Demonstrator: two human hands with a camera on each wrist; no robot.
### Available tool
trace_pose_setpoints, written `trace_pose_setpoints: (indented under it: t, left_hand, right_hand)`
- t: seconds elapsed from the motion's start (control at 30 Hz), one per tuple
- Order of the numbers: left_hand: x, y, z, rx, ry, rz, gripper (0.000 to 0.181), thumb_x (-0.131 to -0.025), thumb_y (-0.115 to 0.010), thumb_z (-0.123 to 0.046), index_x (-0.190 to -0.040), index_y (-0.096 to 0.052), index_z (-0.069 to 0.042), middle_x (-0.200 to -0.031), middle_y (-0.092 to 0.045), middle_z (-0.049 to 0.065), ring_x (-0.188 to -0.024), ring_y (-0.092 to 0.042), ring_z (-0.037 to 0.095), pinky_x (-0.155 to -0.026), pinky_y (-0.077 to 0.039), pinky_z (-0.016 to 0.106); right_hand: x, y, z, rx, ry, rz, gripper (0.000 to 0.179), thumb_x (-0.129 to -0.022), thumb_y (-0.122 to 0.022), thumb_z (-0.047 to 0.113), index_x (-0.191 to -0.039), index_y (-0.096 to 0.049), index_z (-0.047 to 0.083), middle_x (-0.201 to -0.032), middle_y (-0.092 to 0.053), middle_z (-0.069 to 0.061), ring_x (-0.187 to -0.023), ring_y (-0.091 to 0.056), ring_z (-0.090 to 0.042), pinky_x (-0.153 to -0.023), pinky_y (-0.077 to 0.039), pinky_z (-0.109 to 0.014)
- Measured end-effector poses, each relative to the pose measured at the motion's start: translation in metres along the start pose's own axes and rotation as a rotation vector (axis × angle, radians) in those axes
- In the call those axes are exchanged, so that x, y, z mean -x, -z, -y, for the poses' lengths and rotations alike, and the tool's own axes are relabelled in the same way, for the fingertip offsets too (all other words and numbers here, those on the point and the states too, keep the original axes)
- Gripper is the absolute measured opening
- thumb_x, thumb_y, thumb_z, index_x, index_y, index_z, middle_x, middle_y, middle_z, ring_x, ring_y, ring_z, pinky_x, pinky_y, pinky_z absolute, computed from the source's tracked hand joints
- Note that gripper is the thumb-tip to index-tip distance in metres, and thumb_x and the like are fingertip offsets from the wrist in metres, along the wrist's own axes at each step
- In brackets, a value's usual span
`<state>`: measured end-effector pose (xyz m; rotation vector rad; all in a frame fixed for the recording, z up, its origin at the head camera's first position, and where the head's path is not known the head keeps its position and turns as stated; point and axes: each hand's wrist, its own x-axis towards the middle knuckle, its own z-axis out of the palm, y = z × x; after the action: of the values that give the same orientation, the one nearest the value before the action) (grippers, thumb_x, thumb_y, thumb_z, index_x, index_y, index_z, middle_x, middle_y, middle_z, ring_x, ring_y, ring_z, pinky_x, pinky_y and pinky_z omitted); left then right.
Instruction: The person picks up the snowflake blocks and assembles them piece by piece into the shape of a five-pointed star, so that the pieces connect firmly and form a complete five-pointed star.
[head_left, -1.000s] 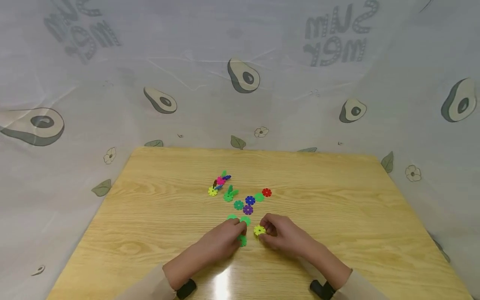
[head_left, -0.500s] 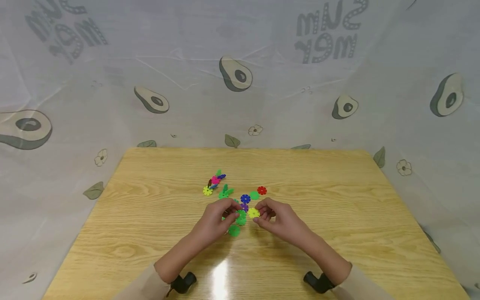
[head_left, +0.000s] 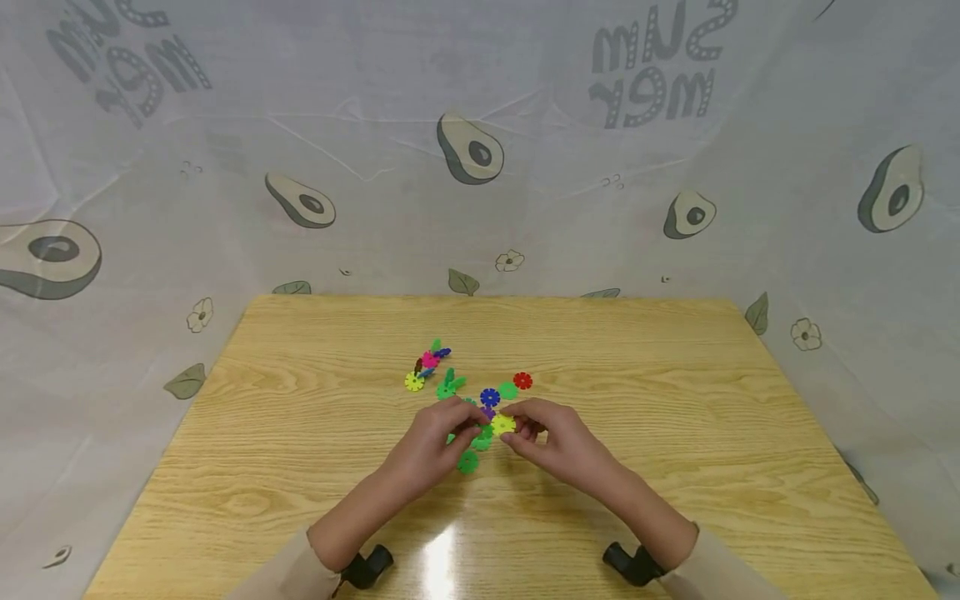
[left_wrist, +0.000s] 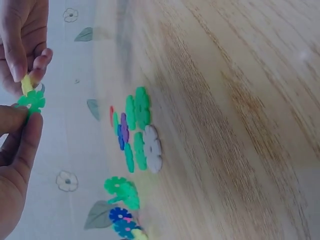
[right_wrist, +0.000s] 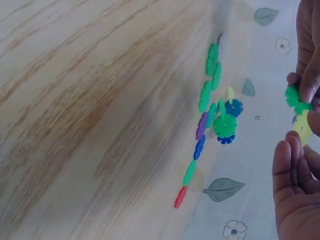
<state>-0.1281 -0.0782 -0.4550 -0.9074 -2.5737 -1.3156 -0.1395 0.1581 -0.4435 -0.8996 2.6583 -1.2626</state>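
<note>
My left hand (head_left: pixel 437 435) pinches a green notched disc (left_wrist: pixel 33 101) between thumb and fingertips. Opposite it, my right hand (head_left: pixel 553 432) pinches a yellow notched disc (head_left: pixel 503 425) by its edge. The two discs meet at their rims, held above the table. In the right wrist view the yellow disc overlaps the green one's lower edge, and a sliver of blue (right_wrist: pixel 295 119) shows beside them. Just beyond the hands lie a purple disc (right_wrist: pixel 201 125) and a blue disc (head_left: pixel 490 397). Below the left hand is a loose green disc (head_left: pixel 468 462).
On the wooden table (head_left: pixel 675 400), a joined cluster with a pink disc (head_left: pixel 430 360) stands at the back left. Nearer is a joined green cluster (head_left: pixel 447 389). A red disc (head_left: pixel 522 381) lies behind the right hand. A pale grey disc (left_wrist: pixel 152 149) lies among several green ones.
The left hand has lifted a green disc off the table. The right hand has brought the yellow disc left and forward until both discs meet. The head view has shifted slightly.
</note>
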Motion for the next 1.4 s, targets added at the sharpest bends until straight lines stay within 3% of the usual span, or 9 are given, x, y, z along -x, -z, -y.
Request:
trace_pose_setpoints:
  t: [0.4, 0.8, 0.93, 1.1, 1.27, 1.4]
  left_hand:
    - [0.001, 0.002, -0.005, -0.003, -0.04, -0.083, 0.011, -0.096, -0.071, 0.003, -0.104, -0.071, -0.003, -0.1, -0.073, 0.009, -0.087, -0.071, 0.016, -0.077, -0.062, 0.023]
    - [0.006, -0.001, -0.003, -0.043, -0.061, -0.092, 0.011, -0.095, -0.072, 0.005, -0.102, -0.069, -0.003, -0.097, -0.071, 0.009, -0.083, -0.068, 0.015, -0.073, -0.061, 0.021]
    - [0.003, 0.0, -0.001, -0.056, -0.005, -0.107, 0.01, -0.097, -0.07, 0.002, -0.104, -0.07, -0.005, -0.096, -0.072, 0.007, -0.083, -0.066, 0.013, -0.073, -0.059, 0.021]
    - [0.005, 0.007, 0.005, 0.059, 0.124, -0.193, 0.011, -0.098, -0.069, 0.002, -0.107, -0.069, -0.004, -0.094, -0.073, 0.01, -0.081, -0.07, 0.015, -0.072, -0.061, 0.021]
    - [0.009, 0.012, 0.012, 0.155, 0.185, -0.235, 0.009, -0.098, -0.069, 0.001, -0.107, -0.067, -0.003, -0.095, -0.073, 0.017, -0.082, -0.071, 0.019, -0.072, -0.062, 0.022]
    - [0.009, 0.012, 0.014, 0.2, 0.212, -0.246, 0.008, -0.1, -0.068, -0.001, -0.107, -0.067, -0.002, -0.096, -0.072, 0.019, -0.083, -0.071, 0.019, -0.073, -0.062, 0.021]
  right_hand:
    - [-0.002, -0.005, 0.004, -0.087, 0.032, -0.08, 0.026, -0.096, -0.077, 0.014, -0.118, -0.073, 0.002, -0.091, -0.072, 0.0, -0.081, -0.06, 0.0, -0.074, -0.059, -0.023]
    - [-0.003, -0.014, 0.008, -0.032, 0.033, -0.082, 0.027, -0.096, -0.077, 0.016, -0.117, -0.072, 0.001, -0.09, -0.069, 0.001, -0.08, -0.058, 0.0, -0.073, -0.057, -0.021]
    - [-0.004, -0.012, 0.004, -0.056, -0.024, -0.066, 0.033, -0.098, -0.076, 0.021, -0.124, -0.069, 0.002, -0.095, -0.071, -0.001, -0.083, -0.062, -0.003, -0.079, -0.059, -0.022]
    - [-0.006, -0.009, -0.015, -0.126, -0.126, 0.016, 0.036, -0.1, -0.073, 0.02, -0.127, -0.065, -0.002, -0.109, -0.071, -0.013, -0.093, -0.063, -0.012, -0.087, -0.058, -0.026]
    - [-0.004, -0.02, -0.038, 0.0, -0.131, 0.178, 0.031, -0.099, -0.074, 0.017, -0.12, -0.066, -0.004, -0.112, -0.07, -0.015, -0.099, -0.063, -0.017, -0.088, -0.057, -0.027]
    - [-0.008, -0.033, -0.045, 0.114, -0.078, 0.207, 0.029, -0.098, -0.075, 0.017, -0.121, -0.068, 0.001, -0.115, -0.068, -0.009, -0.106, -0.064, -0.02, -0.095, -0.058, -0.035]
